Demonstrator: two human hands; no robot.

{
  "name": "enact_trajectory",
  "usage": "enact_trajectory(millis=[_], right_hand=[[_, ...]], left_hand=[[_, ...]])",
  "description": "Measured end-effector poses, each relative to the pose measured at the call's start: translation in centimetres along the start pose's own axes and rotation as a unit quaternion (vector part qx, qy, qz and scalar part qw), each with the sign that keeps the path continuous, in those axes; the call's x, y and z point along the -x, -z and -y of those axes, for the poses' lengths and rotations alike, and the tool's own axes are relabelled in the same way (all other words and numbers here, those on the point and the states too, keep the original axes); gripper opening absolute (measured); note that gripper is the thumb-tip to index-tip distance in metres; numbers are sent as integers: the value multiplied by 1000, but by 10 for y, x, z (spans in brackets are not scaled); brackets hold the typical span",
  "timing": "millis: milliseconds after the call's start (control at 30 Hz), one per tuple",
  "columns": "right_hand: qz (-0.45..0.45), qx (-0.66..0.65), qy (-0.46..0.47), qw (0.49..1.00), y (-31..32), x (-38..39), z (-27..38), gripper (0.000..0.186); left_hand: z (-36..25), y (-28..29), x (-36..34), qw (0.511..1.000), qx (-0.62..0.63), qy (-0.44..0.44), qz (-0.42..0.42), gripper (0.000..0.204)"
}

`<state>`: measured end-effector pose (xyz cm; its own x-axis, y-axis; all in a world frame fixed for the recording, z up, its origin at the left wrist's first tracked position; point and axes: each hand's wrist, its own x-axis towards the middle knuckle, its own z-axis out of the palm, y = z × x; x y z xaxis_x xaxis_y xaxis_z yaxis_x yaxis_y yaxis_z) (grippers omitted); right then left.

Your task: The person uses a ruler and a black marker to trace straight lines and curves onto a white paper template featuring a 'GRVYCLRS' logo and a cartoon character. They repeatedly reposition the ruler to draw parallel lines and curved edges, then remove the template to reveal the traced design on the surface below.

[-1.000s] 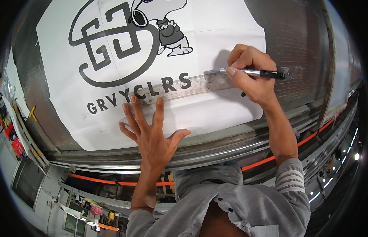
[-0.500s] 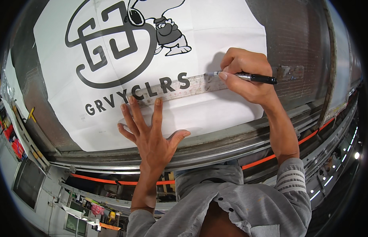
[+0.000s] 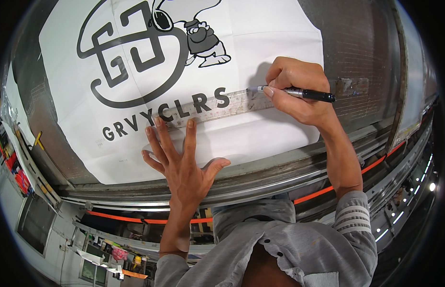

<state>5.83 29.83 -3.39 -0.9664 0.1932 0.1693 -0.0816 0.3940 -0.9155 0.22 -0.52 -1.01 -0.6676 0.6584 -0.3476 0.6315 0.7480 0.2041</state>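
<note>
A large white paper sheet (image 3: 260, 52), cut to a shirt-like outline and printed with black line art and letters, lies flat on a dark table. Across its lower letters runs a clear ruler (image 3: 239, 106), slanting up to the right. My left hand (image 3: 181, 165) is spread, its fingertips pressing on the ruler's lower left part and the paper beside it. In my right hand (image 3: 299, 91) is a pen (image 3: 318, 95) with a black end and a clear tip section, its point near the ruler's upper edge to the right of the printed letters.
A metal rail (image 3: 260, 184) edges the table between me and the sheet, with an orange strip (image 3: 313, 195) below it. At the right stands a framed panel (image 3: 409, 71). Shelves with assorted items (image 3: 119, 253) sit at the lower left.
Almost nothing differs. The pen tip has shifted very slightly left along the ruler's upper edge; my left hand stays in place on the ruler.
</note>
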Motion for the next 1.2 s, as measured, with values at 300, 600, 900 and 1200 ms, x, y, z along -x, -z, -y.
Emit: enact_trajectory(millis=[300, 600, 900, 1200], right_hand=[[-2, -8, -5, 1000, 0, 0, 1, 16], [-186, 36, -89, 978, 34, 15, 20, 15], [-63, 267, -117, 954, 27, 115, 47, 34], [-14, 231, -76, 970, -28, 51, 57, 46]], left_hand=[[0, 1, 1, 1000, 4, 2, 10, 109], [-11, 11, -7, 996, 78, 21, 31, 99], [-29, 30, -63, 996, 55, 55, -43, 90], [0, 66, -252, 972, 5, -106, -211, 82]])
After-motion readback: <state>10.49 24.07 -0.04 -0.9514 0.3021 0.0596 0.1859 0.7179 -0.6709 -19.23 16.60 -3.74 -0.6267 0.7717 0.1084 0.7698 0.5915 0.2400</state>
